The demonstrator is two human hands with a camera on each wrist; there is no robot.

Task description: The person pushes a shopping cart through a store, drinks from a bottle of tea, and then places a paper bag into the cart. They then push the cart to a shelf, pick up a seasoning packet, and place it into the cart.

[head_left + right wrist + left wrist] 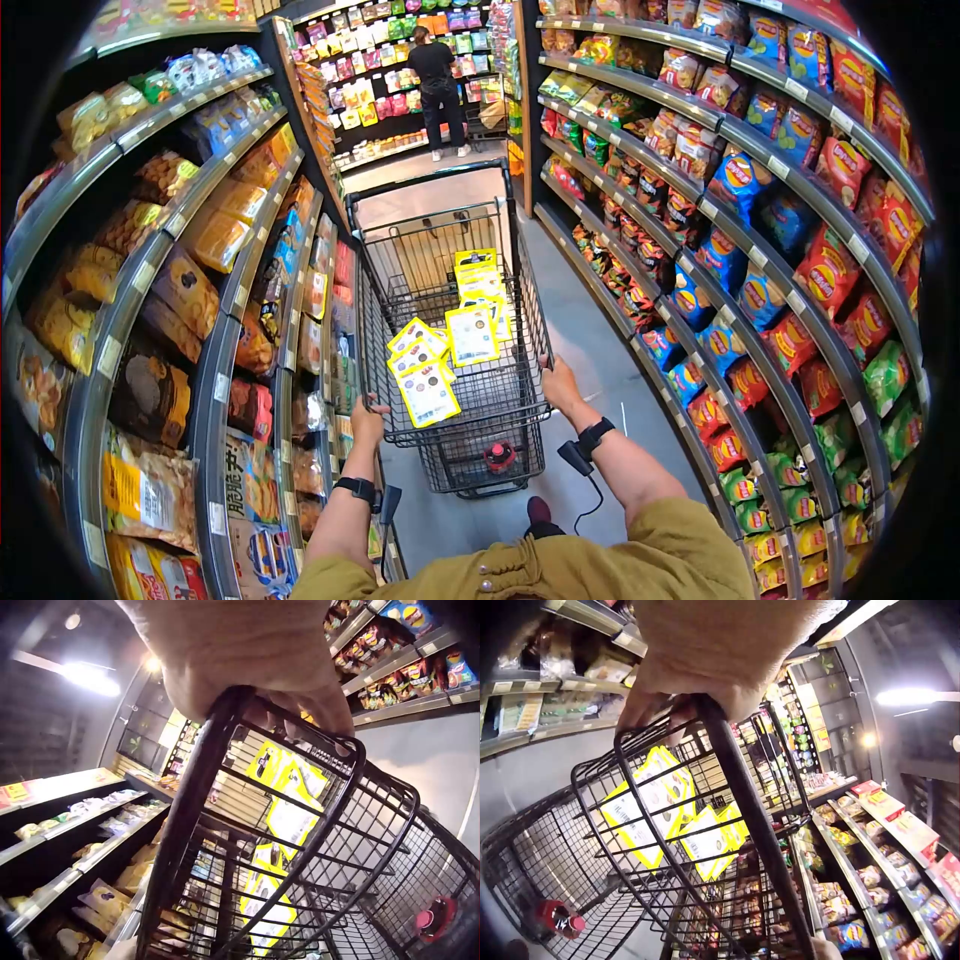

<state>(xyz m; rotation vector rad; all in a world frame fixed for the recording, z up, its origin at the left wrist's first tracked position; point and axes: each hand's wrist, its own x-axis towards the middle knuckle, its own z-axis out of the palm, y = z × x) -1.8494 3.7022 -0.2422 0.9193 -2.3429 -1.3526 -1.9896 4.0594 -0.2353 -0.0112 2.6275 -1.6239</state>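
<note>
A black wire shopping cart (470, 436) stands in front of the person. The left hand (368, 424) grips the near left corner of its rim; in the left wrist view, that hand (705, 656) has its fingers curled over the dark frame (754, 796). At the near right corner the right hand (562, 386) holds on, and the right wrist view shows this hand (247, 656) with fingers bent around the frame (178, 825). White packs with yellow edges lie in the basket in two groups, left (428, 394) and right (472, 336).
A red-capped container (498, 457) sits on the cart's lower rack. Snack shelves line both sides, with bagged foods (150, 395) left and chip bags (830, 270) right. Ahead, a person in dark clothes (434, 80) stands at another shelf beside a cart. Grey floor (600, 300) runs right of the cart.
</note>
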